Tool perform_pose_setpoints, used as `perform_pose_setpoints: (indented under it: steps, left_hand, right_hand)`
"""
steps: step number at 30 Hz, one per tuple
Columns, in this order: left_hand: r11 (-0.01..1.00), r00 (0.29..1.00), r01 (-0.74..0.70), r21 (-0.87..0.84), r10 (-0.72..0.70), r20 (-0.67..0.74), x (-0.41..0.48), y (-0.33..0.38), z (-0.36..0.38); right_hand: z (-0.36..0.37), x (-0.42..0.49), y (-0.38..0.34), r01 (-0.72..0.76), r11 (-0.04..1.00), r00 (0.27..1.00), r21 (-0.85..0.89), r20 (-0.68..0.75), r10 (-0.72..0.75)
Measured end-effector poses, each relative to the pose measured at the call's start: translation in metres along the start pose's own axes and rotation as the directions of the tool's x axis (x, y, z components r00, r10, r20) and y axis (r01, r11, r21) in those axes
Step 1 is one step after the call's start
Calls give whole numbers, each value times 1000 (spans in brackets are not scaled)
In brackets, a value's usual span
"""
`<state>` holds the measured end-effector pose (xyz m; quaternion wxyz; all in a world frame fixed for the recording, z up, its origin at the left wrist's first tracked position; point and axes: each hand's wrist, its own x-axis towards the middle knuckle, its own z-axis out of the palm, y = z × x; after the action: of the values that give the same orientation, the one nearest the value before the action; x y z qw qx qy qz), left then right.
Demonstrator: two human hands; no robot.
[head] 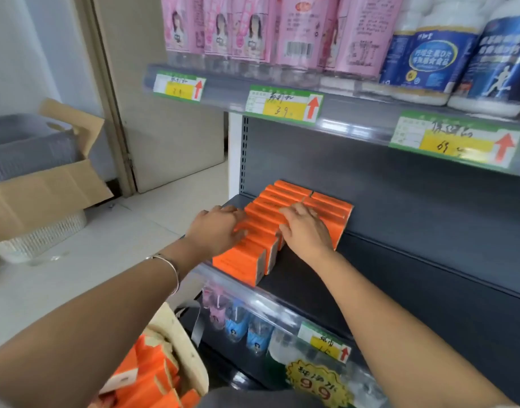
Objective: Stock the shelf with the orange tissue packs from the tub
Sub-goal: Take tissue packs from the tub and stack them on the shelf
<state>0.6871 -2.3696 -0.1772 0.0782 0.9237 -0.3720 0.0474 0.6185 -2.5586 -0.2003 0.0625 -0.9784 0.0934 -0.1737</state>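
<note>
Several orange tissue packs (pixel 247 257) stand in two rows at the left end of the dark grey shelf (pixel 400 260). My left hand (pixel 214 231) presses against the left side of the front row, fingers laid over the pack tops. My right hand (pixel 305 231) rests on the packs between the two rows, its fingers fairly straight. At the bottom left, a beige tub (pixel 191 363) holds more orange tissue packs (pixel 146 381). A silver bangle circles my left wrist.
The shelf above carries pink bottles (pixel 252 28) and blue-and-white jars (pixel 429 54), with price tags along its edge. Below are small bottles (pixel 238 322) and a yellow 9.9 sign (pixel 317 384). An open cardboard box (pixel 40 184) sits on white baskets at left on the tiled floor.
</note>
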Motion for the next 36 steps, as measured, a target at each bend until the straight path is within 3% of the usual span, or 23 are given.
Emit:
perform_pose_setpoints:
  steps: [8, 15, 19, 23, 27, 36]
  left_hand:
    - [972, 974, 220, 77, -224, 33, -146, -111, 11]
    - [917, 919, 382, 113, -390, 61, -228, -175, 31]
    - [875, 861, 478, 72, -484, 158, -255, -200, 60]
    - [782, 732, 620, 58, -604, 314, -277, -219, 110]
    - [650, 608, 760, -23, -697, 379, -290, -230, 159]
    - [626, 585, 780, 2, -729, 355, -270, -249, 220]
  right_hand:
    - [30, -41, -143, 349, 935, 925, 67, 135, -355]
    - [80, -66, -225, 463, 880, 844, 107, 249, -475]
    - [117, -77, -258, 467, 870, 804, 160, 333, -493]
    - [154, -85, -275, 480, 860, 751, 170, 426, -504]
    - [190, -86, -275, 433, 881, 692, 192, 556, -461]
    - [257, -79, -259, 305, 919, 596, 250, 702, -389]
